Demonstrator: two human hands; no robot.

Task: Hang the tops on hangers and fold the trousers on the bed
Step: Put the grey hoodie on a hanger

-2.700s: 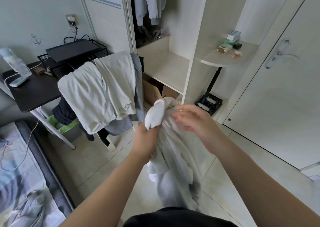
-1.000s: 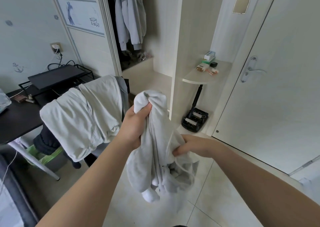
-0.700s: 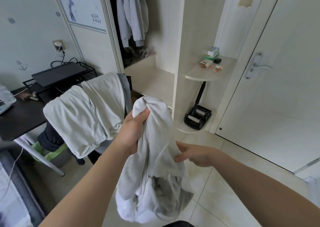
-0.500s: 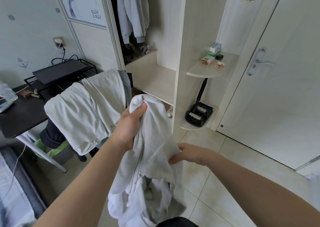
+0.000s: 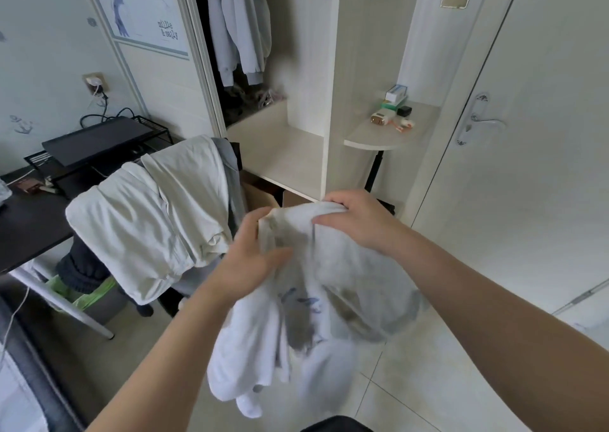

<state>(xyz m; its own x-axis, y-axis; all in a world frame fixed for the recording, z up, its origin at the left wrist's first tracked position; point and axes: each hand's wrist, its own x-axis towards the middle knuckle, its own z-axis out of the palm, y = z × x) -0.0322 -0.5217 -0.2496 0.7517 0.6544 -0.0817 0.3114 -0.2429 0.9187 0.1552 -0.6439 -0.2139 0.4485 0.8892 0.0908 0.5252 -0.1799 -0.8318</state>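
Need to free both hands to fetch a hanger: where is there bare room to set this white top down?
The pale wardrobe shelf, below the hanging jackets and left of the partition, is bare. The rounded corner shelf is free only at its front. Crowded: the heap of pale clothes and the black desk with its rack.
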